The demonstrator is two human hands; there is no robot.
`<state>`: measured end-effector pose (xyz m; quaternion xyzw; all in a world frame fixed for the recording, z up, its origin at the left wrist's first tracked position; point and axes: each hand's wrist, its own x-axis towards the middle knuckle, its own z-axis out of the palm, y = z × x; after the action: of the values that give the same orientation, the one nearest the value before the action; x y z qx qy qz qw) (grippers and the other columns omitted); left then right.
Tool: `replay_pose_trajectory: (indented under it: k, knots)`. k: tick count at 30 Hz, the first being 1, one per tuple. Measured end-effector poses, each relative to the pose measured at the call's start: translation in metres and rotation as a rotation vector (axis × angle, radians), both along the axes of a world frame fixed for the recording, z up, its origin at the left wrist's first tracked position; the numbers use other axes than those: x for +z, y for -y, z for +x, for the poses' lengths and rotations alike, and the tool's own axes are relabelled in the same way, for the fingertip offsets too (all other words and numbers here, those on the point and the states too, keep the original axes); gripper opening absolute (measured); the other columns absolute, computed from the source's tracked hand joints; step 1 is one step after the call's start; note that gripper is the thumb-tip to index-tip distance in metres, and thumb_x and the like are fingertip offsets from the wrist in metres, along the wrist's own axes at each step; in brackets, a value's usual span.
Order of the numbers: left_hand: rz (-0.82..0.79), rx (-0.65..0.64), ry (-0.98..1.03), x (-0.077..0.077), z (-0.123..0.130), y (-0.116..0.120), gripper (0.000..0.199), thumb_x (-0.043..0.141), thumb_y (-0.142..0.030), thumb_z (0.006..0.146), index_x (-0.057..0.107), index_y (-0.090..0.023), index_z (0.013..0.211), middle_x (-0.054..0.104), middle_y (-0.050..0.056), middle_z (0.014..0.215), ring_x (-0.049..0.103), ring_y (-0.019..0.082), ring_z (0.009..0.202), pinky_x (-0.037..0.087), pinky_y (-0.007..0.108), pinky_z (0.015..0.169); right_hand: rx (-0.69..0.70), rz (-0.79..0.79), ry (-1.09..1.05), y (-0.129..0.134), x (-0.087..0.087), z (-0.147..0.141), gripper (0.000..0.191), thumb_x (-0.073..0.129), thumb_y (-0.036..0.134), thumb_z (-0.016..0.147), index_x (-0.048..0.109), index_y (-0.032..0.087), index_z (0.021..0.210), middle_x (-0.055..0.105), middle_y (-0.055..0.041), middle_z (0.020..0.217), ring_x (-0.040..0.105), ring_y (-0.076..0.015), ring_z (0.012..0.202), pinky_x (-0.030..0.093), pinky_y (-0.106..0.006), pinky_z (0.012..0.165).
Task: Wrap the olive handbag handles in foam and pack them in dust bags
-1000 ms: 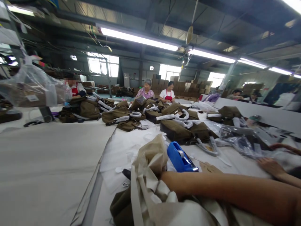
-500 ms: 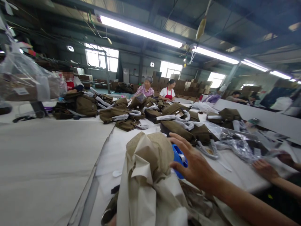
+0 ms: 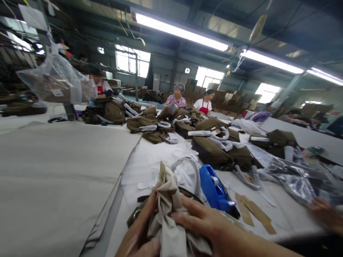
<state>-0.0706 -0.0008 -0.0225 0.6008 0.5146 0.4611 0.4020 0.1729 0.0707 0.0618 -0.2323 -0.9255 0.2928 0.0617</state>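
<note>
A: Slippage risk — beige cloth bundle [image 3: 171,217] is bunched loose; if the grip shifts, it could unroll over the blue tape dispenser [image 3: 215,191] just beside it.

B: Grip now?

A: Left hand [image 3: 140,232] and right hand [image 3: 206,223] both clenched on it, near table edge [image 3: 112,214]. Cloth's thin, creased, w/ olive bag [image 3: 136,214] under.

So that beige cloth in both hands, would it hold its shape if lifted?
Probably not: the beige cloth is bunched into soft folds between the left hand and right hand, so it looks floppy. It seems thin, likely light, and unlikely to slip.
</note>
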Motion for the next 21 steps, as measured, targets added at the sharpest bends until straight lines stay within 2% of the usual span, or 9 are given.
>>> replay_pose_trajectory:
  k: [3,5,6,8,10,12,14,17,21]
  knots:
    - [0.068,0.234,-0.041,0.002,-0.009,0.007,0.047,0.048,-0.042,0.097,0.049,-0.039,0.144,0.063,0.002,0.140,0.064,0.028,0.122,0.061,0.036,0.087,-0.022,-0.024,-0.045,-0.001,-0.002,0.003,0.071,0.071,0.011,0.074,0.056,0.023,0.143,0.043,-0.0132,0.156,0.041,-0.0263,0.144,0.037,-0.033,0.115]
    - [0.128,0.406,-0.290,0.005,-0.010,0.003,0.039,0.053,-0.036,0.095,0.061,-0.034,0.133,0.062,0.005,0.139,0.059,0.029,0.127,0.054,0.042,0.099,-0.030,-0.024,-0.036,-0.003,-0.003,0.004,0.074,0.067,0.006,0.070,0.057,0.022,0.142,0.044,-0.0128,0.155,0.043,-0.0263,0.143,0.037,-0.033,0.116]
    - [0.122,0.423,-0.432,0.008,-0.009,0.000,0.041,0.057,-0.032,0.091,0.063,-0.030,0.131,0.062,0.007,0.139,0.056,0.031,0.129,0.049,0.046,0.105,-0.027,-0.014,-0.027,-0.003,-0.004,0.004,0.076,0.066,0.004,0.069,0.057,0.021,0.142,0.043,-0.0129,0.156,0.042,-0.0265,0.144,0.036,-0.033,0.116]
    - [0.029,0.306,-0.617,0.014,-0.005,-0.007,0.050,0.062,-0.024,0.082,0.063,-0.027,0.132,0.062,0.010,0.138,0.055,0.032,0.128,0.045,0.049,0.108,0.002,0.011,-0.010,-0.005,-0.009,0.004,0.076,0.066,0.005,0.068,0.056,0.021,0.142,0.041,-0.0127,0.157,0.040,-0.0262,0.145,0.035,-0.033,0.117]
    - [-0.076,0.146,-0.662,0.022,0.001,-0.011,0.057,0.064,-0.021,0.077,0.062,-0.027,0.133,0.063,0.011,0.135,0.060,0.030,0.120,0.050,0.043,0.101,0.061,0.035,-0.017,-0.006,-0.013,0.002,0.074,0.068,0.008,0.070,0.056,0.021,0.142,0.040,-0.0128,0.158,0.038,-0.0260,0.146,0.034,-0.033,0.117]
    - [-0.100,0.056,-0.682,0.032,0.006,-0.015,0.054,0.067,-0.024,0.075,0.064,-0.027,0.129,0.065,0.011,0.130,0.062,0.029,0.114,0.051,0.038,0.095,0.120,0.056,-0.054,-0.005,-0.017,0.000,0.072,0.069,0.011,0.074,0.055,0.022,0.143,0.041,-0.0131,0.157,0.037,-0.0267,0.147,0.035,-0.034,0.117]
    - [-0.071,0.004,-0.721,0.041,0.010,-0.020,0.047,0.068,-0.025,0.075,0.068,-0.026,0.122,0.067,0.012,0.126,0.061,0.031,0.115,0.049,0.038,0.098,0.133,0.054,-0.065,-0.004,-0.019,0.000,0.070,0.068,0.012,0.077,0.054,0.024,0.145,0.042,-0.0125,0.157,0.038,-0.0273,0.146,0.037,-0.035,0.116]
    - [-0.032,-0.067,-0.767,0.049,0.016,-0.028,0.039,0.068,-0.022,0.077,0.071,-0.022,0.116,0.068,0.014,0.122,0.058,0.032,0.119,0.043,0.043,0.104,0.045,0.037,-0.053,-0.003,-0.026,0.007,0.067,0.067,0.015,0.081,0.053,0.028,0.145,0.048,-0.0107,0.153,0.048,-0.0266,0.139,0.043,-0.033,0.111]
    - [-0.030,-0.084,-0.628,0.044,0.022,-0.043,0.026,0.067,-0.018,0.081,0.073,-0.017,0.106,0.073,0.016,0.108,0.065,0.031,0.104,0.049,0.042,0.096,0.014,0.041,-0.168,-0.008,-0.045,0.023,0.067,0.066,0.019,0.082,0.051,0.029,0.147,0.054,-0.0117,0.148,0.057,-0.0285,0.132,0.049,-0.032,0.105]
